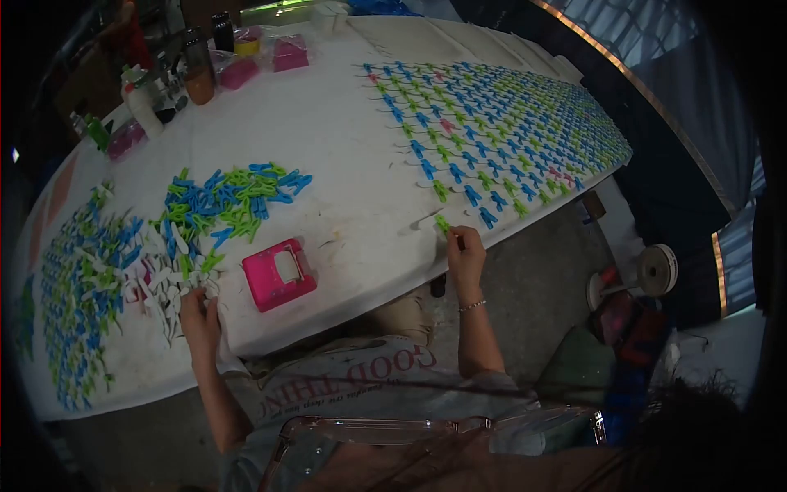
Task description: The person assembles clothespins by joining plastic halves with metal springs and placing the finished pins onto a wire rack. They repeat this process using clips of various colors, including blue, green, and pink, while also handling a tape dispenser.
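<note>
My right hand point(466, 256) is at the table's front edge, its fingertips pinched on a green clothes peg point(442, 224). Just beyond it are neat rows of blue, green and a few pink pegs point(492, 135), with thin pale strands showing along their left side. On the left, my left hand point(199, 316) has bent fingers at the edge of a heap of thin white pieces point(164, 287); whatever lies between the fingertips is too small to tell. Behind that hand is a loose pile of blue and green pegs point(225, 197).
A pink box-like object with a pale insert point(279, 275) sits between my hands. More pegs point(82, 279) cover the table's left end. Bottles point(141, 102) and pink packets point(238, 71) stand along the far left side. A spool point(657, 269) is below right.
</note>
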Demonstrator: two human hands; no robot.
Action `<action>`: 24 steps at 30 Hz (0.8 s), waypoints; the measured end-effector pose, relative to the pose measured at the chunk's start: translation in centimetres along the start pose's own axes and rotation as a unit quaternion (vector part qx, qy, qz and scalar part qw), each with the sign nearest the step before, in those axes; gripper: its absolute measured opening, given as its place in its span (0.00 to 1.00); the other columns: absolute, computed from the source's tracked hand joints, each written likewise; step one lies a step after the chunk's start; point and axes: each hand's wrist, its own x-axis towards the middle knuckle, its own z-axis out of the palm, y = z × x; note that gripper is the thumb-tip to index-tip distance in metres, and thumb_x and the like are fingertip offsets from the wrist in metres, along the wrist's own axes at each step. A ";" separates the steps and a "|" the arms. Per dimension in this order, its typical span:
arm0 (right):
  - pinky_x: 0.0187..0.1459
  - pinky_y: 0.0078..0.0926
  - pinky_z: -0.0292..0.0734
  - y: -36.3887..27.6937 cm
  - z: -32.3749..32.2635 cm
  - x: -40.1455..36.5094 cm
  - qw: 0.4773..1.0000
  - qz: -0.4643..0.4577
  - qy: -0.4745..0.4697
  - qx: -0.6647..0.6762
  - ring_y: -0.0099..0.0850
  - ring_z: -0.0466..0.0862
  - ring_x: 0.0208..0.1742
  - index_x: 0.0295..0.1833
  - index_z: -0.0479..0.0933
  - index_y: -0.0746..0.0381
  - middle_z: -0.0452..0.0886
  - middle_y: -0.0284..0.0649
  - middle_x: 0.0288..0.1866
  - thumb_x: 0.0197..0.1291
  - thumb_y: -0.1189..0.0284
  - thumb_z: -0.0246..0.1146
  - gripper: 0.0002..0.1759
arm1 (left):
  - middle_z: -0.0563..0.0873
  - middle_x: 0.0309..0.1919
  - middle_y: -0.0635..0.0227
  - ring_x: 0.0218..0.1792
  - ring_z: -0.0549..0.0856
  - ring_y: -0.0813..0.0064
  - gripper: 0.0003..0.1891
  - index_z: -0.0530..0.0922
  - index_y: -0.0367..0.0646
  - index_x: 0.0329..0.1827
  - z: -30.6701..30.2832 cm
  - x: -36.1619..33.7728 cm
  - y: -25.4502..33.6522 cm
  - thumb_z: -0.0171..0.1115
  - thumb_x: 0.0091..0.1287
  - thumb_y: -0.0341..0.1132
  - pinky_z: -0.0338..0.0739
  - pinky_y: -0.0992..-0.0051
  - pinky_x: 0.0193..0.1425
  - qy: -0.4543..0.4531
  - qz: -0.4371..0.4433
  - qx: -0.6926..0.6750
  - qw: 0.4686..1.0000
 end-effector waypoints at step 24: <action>0.30 0.25 0.74 -4.2 3.9 1.7 0.994 -0.074 -0.075 0.036 0.31 0.76 0.26 0.43 0.78 0.64 0.75 0.43 0.42 0.58 0.75 0.64 0.08 | 0.79 0.41 0.68 0.39 0.78 0.80 0.02 0.76 0.39 0.39 -4.7 2.3 0.1 0.59 0.67 0.27 0.75 0.79 0.41 0.179 -0.014 -0.373 0.910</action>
